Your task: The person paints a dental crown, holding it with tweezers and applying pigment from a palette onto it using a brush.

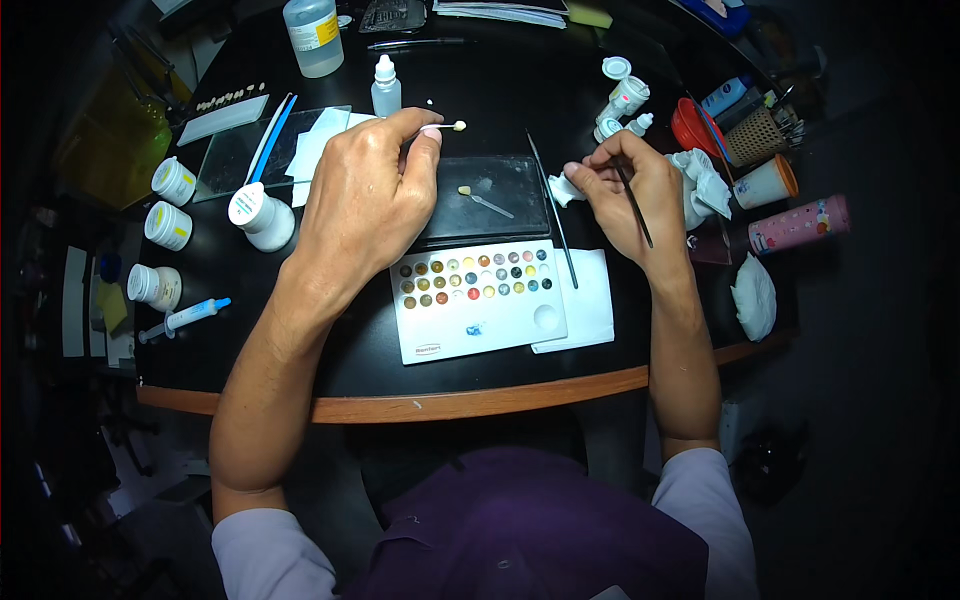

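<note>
My left hand pinches a thin pale stick with a small tooth crown at its tip, above the far edge of a black tray. A second tooth crown on a clear stick lies on that tray. My right hand is closed with a dark slender brush across its palm. Its fingertips pinch a crumpled white tissue. Between the hands, nearer me, lies a white palette with rows of coloured pans. Another thin brush rests along the tray's right side.
Left stand several white jars, a white-capped bottle and a syringe. Behind are a dropper bottle and a large liquid bottle. Right are a red bowl, a cup, a pink cylinder and tissues.
</note>
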`<state>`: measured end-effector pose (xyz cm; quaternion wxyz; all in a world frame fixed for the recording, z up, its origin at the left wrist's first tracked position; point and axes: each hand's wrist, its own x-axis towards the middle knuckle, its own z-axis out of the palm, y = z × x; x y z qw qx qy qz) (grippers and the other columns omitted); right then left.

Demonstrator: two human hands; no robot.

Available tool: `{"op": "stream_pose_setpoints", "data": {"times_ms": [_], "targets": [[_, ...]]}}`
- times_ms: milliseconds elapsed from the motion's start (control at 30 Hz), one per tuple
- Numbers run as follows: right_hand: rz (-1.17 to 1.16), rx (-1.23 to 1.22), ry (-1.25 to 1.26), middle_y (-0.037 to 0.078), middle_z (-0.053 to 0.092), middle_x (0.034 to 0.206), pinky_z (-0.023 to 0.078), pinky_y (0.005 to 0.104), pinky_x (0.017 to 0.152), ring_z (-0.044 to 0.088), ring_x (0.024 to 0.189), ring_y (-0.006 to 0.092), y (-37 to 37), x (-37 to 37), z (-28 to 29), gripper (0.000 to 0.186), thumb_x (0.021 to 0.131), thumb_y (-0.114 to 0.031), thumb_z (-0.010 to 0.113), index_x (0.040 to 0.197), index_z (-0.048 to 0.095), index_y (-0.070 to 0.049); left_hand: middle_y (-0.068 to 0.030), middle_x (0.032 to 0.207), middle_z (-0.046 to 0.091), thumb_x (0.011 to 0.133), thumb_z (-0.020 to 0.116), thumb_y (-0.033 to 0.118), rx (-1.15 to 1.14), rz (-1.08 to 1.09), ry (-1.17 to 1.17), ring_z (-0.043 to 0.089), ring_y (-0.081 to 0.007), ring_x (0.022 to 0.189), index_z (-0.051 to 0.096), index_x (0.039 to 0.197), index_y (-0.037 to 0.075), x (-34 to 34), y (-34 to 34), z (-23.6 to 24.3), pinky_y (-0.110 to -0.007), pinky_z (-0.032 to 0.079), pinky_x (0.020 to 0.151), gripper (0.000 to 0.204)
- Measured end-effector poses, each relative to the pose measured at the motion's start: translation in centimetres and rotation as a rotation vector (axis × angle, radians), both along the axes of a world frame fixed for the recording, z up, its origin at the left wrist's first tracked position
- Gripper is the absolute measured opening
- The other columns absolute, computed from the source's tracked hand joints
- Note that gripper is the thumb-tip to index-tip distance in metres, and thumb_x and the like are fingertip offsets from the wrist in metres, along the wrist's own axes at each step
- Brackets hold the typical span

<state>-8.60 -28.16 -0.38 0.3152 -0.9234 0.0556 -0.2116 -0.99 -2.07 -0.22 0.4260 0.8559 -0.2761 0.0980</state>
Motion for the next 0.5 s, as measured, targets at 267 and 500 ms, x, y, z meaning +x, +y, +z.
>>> {"op": "stream_pose_setpoints", "data": {"times_ms": [267, 500], "targets": [[0.056, 0.029, 0.099, 0.012, 0.072, 0.076, 0.058, 0.0298, 0.068, 0.076, 0.074, 0.0182, 0.18, 0.28, -1.02, 0.018, 0.08, 0.006, 0.079, 0.087, 0.063, 0.0, -0.0225, 0.072, 0.072, 0.1, 0.057, 0.016, 0.02, -0.021, -0.023, 0.069, -0.0253, 0.059, 0.075, 0.113, -0.011, 0.43, -0.05, -0.63, -0.037, 0.053, 0.058, 0.036], [0.078, 0.042, 0.069, 0.01, 0.071, 0.074, 0.057, 0.0289, 0.067, 0.075, 0.074, 0.0164, 0.29, 0.44, -1.08, 0.017, 0.08, 0.009, 0.075, 0.087, 0.063, -0.001, -0.0225, 0.07, 0.071, 0.099, 0.056, 0.016, -0.007, -0.039, -0.034, 0.068, -0.0261, 0.057, 0.076, 0.11, -0.011, 0.38, -0.01, -0.55, -0.036, 0.052, 0.057, 0.035]]}}
